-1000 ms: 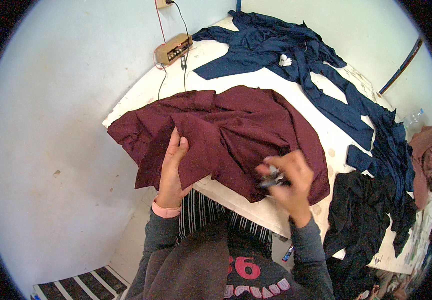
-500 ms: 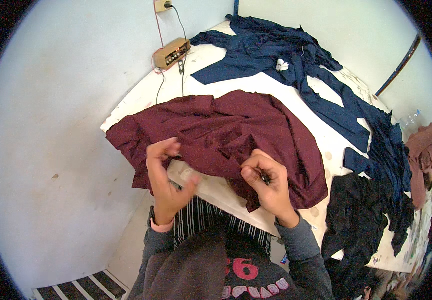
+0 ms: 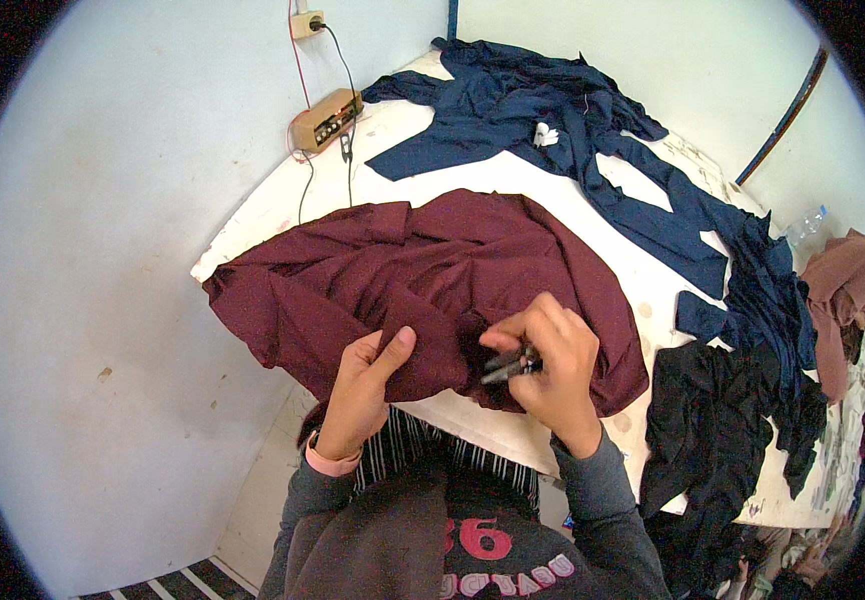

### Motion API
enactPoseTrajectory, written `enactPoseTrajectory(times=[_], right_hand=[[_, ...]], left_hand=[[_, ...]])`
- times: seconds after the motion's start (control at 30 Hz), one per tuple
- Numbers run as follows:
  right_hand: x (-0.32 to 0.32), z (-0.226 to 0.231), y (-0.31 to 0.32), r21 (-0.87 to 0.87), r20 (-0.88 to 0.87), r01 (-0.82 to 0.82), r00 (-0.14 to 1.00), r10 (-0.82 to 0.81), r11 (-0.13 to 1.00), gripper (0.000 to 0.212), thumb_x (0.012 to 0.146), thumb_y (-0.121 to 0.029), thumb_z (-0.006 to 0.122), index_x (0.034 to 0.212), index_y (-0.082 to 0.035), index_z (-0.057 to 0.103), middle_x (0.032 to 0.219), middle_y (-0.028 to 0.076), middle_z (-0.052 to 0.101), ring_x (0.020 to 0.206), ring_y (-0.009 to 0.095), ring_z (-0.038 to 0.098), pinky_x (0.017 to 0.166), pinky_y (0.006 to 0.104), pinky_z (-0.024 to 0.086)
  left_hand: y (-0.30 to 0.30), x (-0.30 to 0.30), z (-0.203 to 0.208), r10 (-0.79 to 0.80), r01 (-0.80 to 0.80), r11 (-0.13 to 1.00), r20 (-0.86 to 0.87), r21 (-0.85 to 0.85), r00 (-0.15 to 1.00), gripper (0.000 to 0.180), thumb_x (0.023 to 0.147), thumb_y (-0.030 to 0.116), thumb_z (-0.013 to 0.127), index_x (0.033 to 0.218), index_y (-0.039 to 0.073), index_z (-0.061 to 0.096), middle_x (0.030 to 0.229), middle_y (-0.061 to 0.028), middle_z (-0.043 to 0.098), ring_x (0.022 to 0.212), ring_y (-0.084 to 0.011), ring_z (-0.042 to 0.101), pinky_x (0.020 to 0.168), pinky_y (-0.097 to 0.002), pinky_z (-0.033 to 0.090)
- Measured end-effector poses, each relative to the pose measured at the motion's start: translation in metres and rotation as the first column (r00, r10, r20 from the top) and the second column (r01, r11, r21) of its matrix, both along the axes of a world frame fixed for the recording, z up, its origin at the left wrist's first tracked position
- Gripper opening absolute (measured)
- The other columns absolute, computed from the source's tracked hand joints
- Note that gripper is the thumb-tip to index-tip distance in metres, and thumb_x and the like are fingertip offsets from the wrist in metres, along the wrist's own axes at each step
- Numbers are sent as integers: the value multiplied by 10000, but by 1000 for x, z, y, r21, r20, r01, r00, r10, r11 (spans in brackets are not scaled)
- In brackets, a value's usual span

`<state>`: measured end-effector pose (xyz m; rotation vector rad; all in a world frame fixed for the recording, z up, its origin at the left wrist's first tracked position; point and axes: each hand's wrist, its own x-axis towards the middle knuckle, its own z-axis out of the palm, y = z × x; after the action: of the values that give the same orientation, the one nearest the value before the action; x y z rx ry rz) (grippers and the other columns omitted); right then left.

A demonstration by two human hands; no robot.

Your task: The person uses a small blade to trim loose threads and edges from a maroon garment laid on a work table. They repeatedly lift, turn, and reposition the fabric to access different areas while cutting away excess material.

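A maroon garment [image 3: 352, 270] lies crumpled over the near part of the white table [image 3: 292, 190], its front edge hanging past the table's rim. My left hand [image 3: 357, 395] grips that front edge, thumb on top and fingers hidden under the fabric. In my right hand [image 3: 564, 365] is a pair of small dark thread snips [image 3: 505, 372], the blades pointing left, close to a dark fold of the cloth. The fingers curl round the snips, with slight motion blur.
Dark blue garments [image 3: 512, 100] spread across the far side and down the right. Black cloth [image 3: 707, 430] lies at the near right, brown cloth [image 3: 837, 290] and a clear bottle [image 3: 805, 226] beyond. A brown box with knobs and cables [image 3: 327, 122] stands by the left wall.
My left hand has moved down and right and taken hold of the garment's front edge. The snips now show plainly in my right hand, which has turned. The view has shifted slightly.
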<state>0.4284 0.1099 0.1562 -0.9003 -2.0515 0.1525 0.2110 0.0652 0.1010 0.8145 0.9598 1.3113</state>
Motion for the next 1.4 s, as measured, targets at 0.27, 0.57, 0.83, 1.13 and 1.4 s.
enactPoseTrajectory(times=[0.27,0.57,0.83,1.13,1.4], right_hand=[[14,0,-20,-43,30,-396,917,397,917,256,663,-255,912,791,-148,718,702,-29,659,576,125,594,529,298,304],[23,0,-17,-6,15,-102,995,102,995,371,764,-180,842,1096,-104,697,951,48,713,807,235,676,668,352,424],[16,0,-14,7,39,-116,993,115,993,348,737,-128,809,1078,-124,738,894,5,684,753,188,643,636,343,399],[8,-18,-12,-151,-96,-283,958,271,947,285,632,-65,677,915,-106,672,779,9,555,665,190,594,618,305,393],[11,-26,-22,-285,-386,-367,889,244,886,257,686,62,617,923,-38,638,892,85,567,704,196,584,666,321,487]], left_hand=[[3,6,2,-51,54,998,179,-14,983,287,1059,221,601,1204,-12,687,1154,-81,737,1009,-145,697,909,-308,548],[0,12,7,-20,17,999,94,34,995,295,1056,227,610,1202,-17,689,1134,-69,739,986,-126,689,903,-282,537],[-3,14,8,-33,32,999,68,17,997,296,1050,243,623,1176,-11,708,1099,-58,744,951,-112,684,877,-269,536],[0,18,17,-25,46,994,-221,94,975,285,1047,222,630,1114,-40,719,985,8,712,892,-49,585,814,-237,495],[13,25,6,-27,48,996,-253,78,967,255,1036,204,649,1076,-35,727,921,54,673,848,-28,526,768,-223,459]])
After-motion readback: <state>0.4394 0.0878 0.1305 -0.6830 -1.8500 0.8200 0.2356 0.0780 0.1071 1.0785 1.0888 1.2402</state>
